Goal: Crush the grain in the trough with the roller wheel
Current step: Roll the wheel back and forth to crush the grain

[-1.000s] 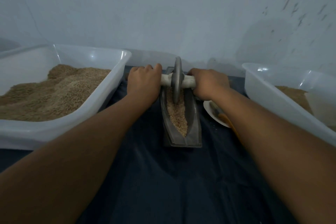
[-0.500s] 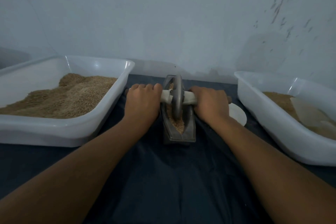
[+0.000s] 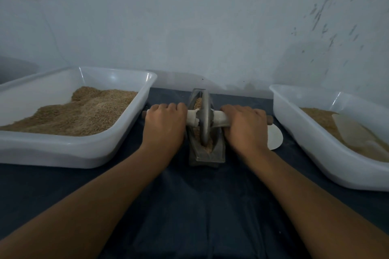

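Observation:
A dark metal boat-shaped trough [image 3: 207, 154] stands on the dark cloth in the middle, its long axis pointing away from me. Tan grain [image 3: 197, 102] lies inside it, showing beyond and under the wheel. The grey roller wheel [image 3: 204, 119] stands upright in the trough near its close end, on a pale wrapped axle handle [image 3: 220, 119]. My left hand [image 3: 163, 126] grips the left end of the handle and my right hand [image 3: 245, 128] grips the right end. Both forearms reach in from below.
A white plastic tub [image 3: 84, 145] heaped with grain sits to the left. Another white tub [image 3: 320, 147] on the right holds finer grain and a pale scoop [image 3: 355, 130]. A small white dish [image 3: 273, 137] lies beside my right hand. A pale wall rises just behind.
The wheel has rolled from the far end of the trough toward me, to the near end, with both hands keeping their grip on the handle. The view has tilted upward.

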`<state>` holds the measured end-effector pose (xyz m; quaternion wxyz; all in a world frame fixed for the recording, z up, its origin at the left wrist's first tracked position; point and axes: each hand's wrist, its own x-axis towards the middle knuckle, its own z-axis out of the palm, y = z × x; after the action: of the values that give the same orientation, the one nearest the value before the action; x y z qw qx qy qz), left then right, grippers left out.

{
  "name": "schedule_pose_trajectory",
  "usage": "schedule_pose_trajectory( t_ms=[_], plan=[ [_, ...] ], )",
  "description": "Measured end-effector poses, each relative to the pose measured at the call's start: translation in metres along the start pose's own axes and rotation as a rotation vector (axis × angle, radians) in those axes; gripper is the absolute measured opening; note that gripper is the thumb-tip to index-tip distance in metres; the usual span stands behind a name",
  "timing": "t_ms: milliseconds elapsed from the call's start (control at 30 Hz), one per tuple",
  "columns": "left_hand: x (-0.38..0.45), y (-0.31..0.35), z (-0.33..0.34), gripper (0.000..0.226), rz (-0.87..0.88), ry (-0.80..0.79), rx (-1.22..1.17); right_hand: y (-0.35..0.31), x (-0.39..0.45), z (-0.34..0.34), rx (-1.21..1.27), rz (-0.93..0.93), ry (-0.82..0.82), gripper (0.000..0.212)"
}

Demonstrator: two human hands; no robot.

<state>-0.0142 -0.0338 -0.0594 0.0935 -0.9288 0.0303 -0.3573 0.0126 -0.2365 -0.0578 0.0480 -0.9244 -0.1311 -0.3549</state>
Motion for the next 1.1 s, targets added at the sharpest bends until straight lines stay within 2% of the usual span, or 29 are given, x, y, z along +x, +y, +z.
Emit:
schedule_pose_trajectory(
  t_ms=[233, 333, 433, 600, 767, 933, 1100],
  plan=[
    [0.011, 0.0, 0.015, 0.028, 0.02, -0.011, -0.014, 0.008, 0.018, 0.019, -0.041, -0.013, -0.052, 0.012],
    [0.021, 0.001, 0.02, 0.025, 0.027, 0.003, -0.01, 0.013, 0.025, 0.027, -0.036, -0.015, -0.083, 0.016],
    [0.037, 0.001, 0.027, 0.029, 0.043, -0.048, -0.006, 0.018, 0.032, 0.032, -0.031, -0.005, -0.122, 0.018],
    [0.056, -0.004, 0.035, 0.017, 0.056, -0.128, 0.091, 0.019, 0.052, 0.039, -0.057, 0.003, -0.207, 0.022],
    [0.066, -0.004, 0.042, 0.017, 0.033, -0.174, 0.097, 0.021, 0.076, 0.047, -0.073, -0.013, -0.291, 0.031],
    [0.079, -0.005, 0.047, 0.02, 0.028, -0.147, 0.07, 0.026, 0.088, 0.05, -0.046, 0.01, -0.395, 0.038],
    [0.078, 0.0, 0.043, 0.018, 0.005, -0.155, 0.094, 0.026, 0.085, 0.051, -0.062, 0.028, -0.38, 0.033]
  ],
)
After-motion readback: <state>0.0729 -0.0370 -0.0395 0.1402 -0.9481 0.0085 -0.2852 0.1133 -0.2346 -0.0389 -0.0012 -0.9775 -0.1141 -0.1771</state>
